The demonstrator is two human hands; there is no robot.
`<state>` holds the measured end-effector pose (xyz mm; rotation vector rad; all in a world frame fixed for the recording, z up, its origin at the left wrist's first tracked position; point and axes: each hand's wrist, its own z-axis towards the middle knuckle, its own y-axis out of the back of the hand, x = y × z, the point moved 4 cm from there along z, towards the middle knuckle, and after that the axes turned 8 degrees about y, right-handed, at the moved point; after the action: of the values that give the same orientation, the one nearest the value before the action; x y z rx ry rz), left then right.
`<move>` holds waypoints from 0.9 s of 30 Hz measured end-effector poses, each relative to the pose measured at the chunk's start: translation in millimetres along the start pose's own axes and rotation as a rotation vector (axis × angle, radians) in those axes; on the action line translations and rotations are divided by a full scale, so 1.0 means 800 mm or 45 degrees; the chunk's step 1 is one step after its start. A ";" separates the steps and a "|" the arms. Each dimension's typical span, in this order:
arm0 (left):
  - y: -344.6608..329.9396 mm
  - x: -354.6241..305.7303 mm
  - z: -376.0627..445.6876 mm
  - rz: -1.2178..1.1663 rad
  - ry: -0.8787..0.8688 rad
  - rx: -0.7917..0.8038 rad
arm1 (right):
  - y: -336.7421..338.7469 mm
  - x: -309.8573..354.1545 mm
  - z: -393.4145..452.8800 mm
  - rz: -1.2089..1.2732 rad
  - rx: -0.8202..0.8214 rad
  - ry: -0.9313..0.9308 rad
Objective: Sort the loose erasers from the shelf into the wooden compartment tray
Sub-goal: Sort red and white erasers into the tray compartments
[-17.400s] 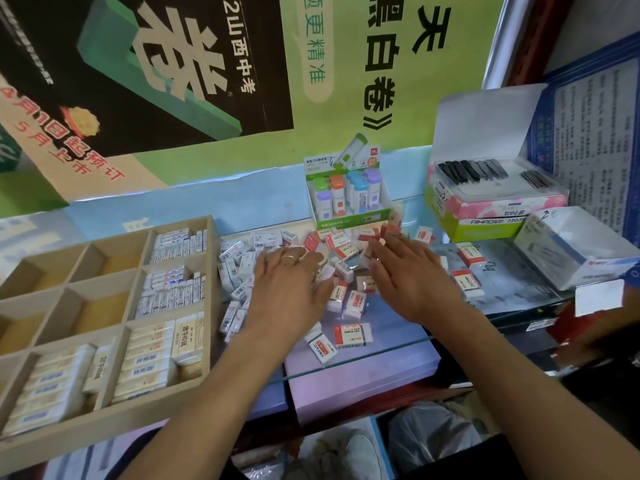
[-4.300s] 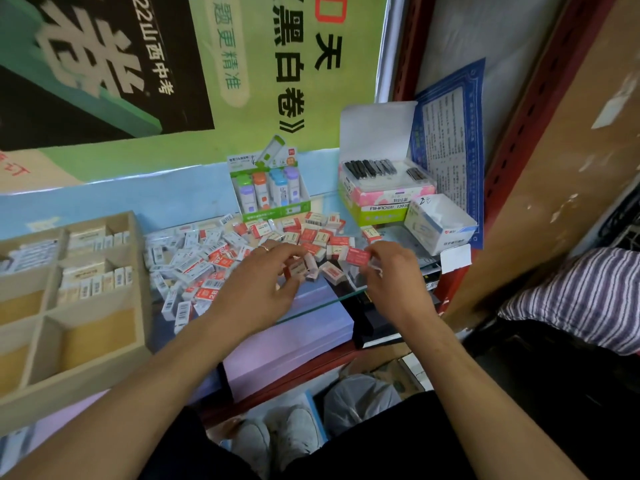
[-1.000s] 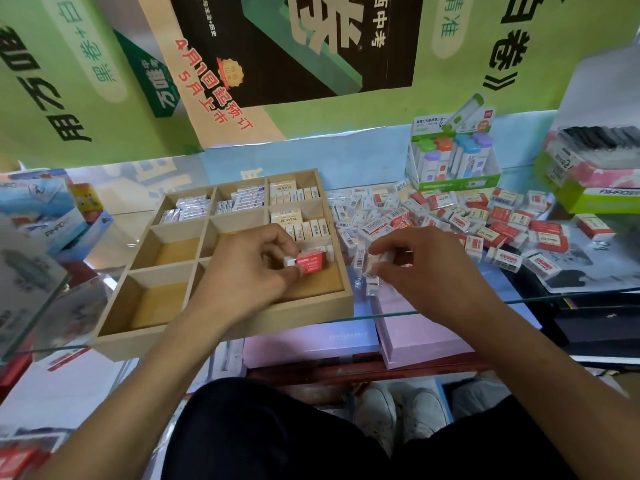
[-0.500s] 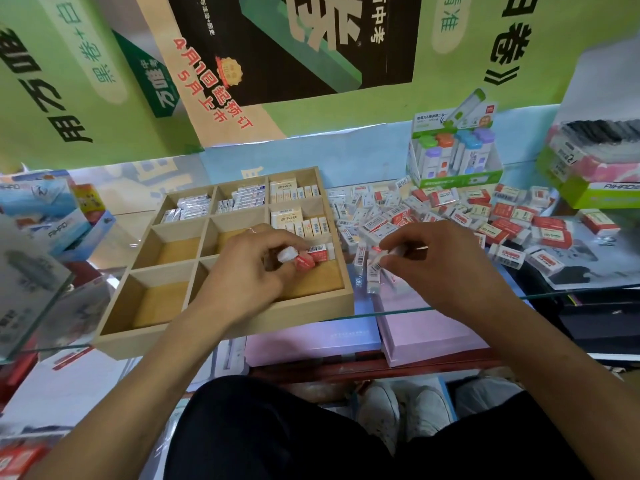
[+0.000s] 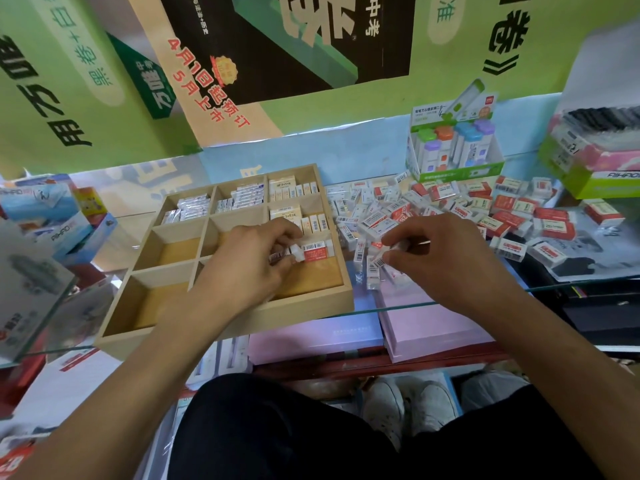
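Note:
The wooden compartment tray sits on the glass shelf at centre left. Its back and right cells hold rows of small erasers. My left hand is over the tray's near right cell and pinches a red-and-white eraser there. My right hand is just right of the tray. It grips a few small white erasers at its fingertips. A big pile of loose red and white erasers lies on the shelf behind and to the right of that hand.
A green display box of capped erasers stands behind the pile. A green-and-pink box is at far right, blue boxes at far left. The glass shelf edge runs under my wrists, with pink boxes below.
My left hand has set the red eraser lower into the near right cell. My right hand has drawn its white erasers slightly closer to the tray. The view has barely shifted.

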<state>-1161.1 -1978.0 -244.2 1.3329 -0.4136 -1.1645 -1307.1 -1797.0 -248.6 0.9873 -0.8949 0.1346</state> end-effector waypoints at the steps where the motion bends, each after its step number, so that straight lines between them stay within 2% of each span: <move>1: -0.001 -0.001 0.000 0.017 0.003 -0.002 | 0.000 0.000 0.000 0.005 -0.001 0.000; 5: -0.002 -0.003 0.000 0.121 0.016 0.002 | 0.001 0.000 -0.001 0.013 0.000 0.006; 10: 0.005 -0.011 0.002 0.180 -0.084 -0.047 | 0.001 -0.001 -0.001 0.014 0.003 0.012; 18: -0.016 0.000 0.009 0.217 -0.073 0.054 | 0.001 0.001 -0.002 -0.008 0.011 0.035; 24: -0.003 -0.003 -0.001 0.110 -0.101 -0.151 | 0.001 -0.001 -0.002 0.007 0.015 0.038; 27: -0.001 -0.004 0.004 0.132 -0.078 -0.130 | 0.000 0.000 -0.001 0.007 0.005 0.049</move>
<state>-1165.2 -1976.5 -242.7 1.1767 -0.4559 -1.1275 -1306.5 -1796.6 -248.7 0.9832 -0.8623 0.1595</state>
